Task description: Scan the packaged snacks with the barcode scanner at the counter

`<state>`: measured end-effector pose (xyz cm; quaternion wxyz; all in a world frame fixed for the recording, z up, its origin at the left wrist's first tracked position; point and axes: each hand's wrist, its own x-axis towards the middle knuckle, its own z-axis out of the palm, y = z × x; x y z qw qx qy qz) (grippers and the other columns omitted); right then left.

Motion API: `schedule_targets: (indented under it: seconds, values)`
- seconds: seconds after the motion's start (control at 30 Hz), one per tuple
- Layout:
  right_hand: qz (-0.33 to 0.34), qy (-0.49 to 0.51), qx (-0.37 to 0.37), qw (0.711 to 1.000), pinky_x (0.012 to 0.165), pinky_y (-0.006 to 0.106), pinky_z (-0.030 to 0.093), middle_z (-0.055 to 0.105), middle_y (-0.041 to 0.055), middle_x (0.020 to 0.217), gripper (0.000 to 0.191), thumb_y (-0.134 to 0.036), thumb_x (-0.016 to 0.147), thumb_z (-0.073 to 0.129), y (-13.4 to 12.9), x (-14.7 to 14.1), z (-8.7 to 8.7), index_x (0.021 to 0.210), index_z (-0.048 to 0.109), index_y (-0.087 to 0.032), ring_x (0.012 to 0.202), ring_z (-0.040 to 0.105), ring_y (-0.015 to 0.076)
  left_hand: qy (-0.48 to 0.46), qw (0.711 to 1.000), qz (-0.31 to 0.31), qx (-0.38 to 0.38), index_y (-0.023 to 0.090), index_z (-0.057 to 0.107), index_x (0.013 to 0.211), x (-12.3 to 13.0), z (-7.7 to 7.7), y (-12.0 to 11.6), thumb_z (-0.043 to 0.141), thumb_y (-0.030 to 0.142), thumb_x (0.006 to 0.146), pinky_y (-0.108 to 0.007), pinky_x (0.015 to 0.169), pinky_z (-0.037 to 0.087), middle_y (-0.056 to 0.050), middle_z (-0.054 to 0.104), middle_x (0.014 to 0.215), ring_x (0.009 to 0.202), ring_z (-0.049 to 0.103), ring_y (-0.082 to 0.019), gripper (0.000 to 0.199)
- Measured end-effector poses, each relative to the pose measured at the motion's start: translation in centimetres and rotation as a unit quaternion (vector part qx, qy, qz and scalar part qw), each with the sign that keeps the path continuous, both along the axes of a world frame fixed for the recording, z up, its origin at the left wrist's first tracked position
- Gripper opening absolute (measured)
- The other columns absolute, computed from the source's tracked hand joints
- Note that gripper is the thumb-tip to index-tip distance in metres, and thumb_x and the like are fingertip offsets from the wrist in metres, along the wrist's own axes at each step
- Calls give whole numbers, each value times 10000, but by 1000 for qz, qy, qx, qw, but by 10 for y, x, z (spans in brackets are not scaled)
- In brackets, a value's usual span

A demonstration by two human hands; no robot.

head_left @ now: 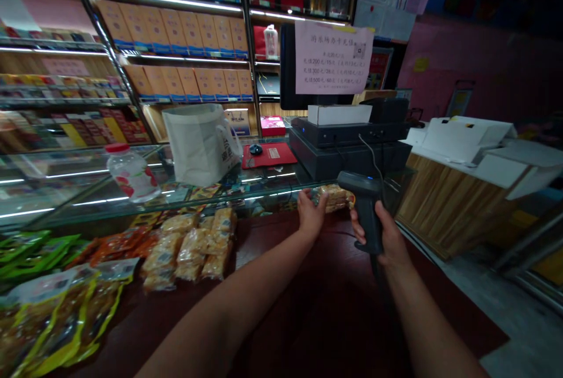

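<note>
Snack pack (338, 197), just one, lies between the hands, held by the left hand (311, 213); the right hand (390, 237) grips one scanner (370, 216).

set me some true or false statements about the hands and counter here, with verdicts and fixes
1. The right hand grips a barcode scanner. True.
2. The left hand holds the white bag. False: it is at a clear-wrapped snack pack.
3. The plastic jar has a red lid. True.
4. The computer mouse rests on a green mat. False: the mat is red.
5. A printed notice covers part of the monitor. True.
</note>
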<state>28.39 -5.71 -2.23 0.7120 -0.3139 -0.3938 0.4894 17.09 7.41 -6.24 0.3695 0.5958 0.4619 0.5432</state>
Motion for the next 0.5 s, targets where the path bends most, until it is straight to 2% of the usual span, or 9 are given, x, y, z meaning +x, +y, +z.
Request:
schedule_targets:
  seconds: [0.07,0.13,0.2,0.27,0.33,0.4,0.5]
  values:
    - [18,0,-6,1000,354,206,395,656,21,755,392,-587,839,651,-3,-3,-1,935,706,-212,467,458,111,43,996,-30,67,194,482,1201,-27,3,-25,705,335,819,-424,1002,447,-143,573,1224,1159,567,-265,464]
    - [39,-2,-13,999,356,198,399,661,27,741,394,-581,847,651,-5,-8,-3,909,720,-199,464,463,106,115,981,-54,147,214,477,1265,-62,9,-53,700,317,824,-435,1051,427,-131,571,1267,1218,542,-270,504]
    - [62,-6,-22,998,360,199,416,663,33,713,397,-572,854,654,-7,-13,-6,891,733,-185,459,477,110,208,953,-53,214,228,471,1323,-102,17,-77,672,316,851,-447,1105,391,-130,560,1323,1279,505,-278,521]
    - [84,-11,-30,996,359,198,425,671,41,706,395,-558,850,670,-9,-19,-9,896,743,-173,459,491,112,311,914,-18,260,227,484,1348,-146,22,-92,639,322,874,-468,1145,348,-134,542,1375,1321,471,-291,508]
    - [100,-16,-34,994,362,188,430,685,46,740,391,-541,855,674,-11,-27,-12,964,745,-172,471,505,110,392,878,52,269,217,506,1351,-192,26,-96,656,335,856,-553,1178,266,-152,512,1428,1365,428,-340,530]
    - [110,-20,-36,993,369,177,435,696,47,778,392,-524,870,664,-12,-34,-14,1046,735,-181,487,516,106,440,857,113,242,220,517,1351,-237,28,-91,729,384,788,-654,1179,150,-168,502,1449,1398,384,-396,624]
    - [123,-29,-44,991,367,174,444,700,47,782,392,-507,876,665,-13,-41,-19,1083,727,-180,487,526,104,511,837,120,154,192,491,1388,-291,34,-77,776,464,721,-695,1148,160,-203,520,1441,1385,404,-419,775]
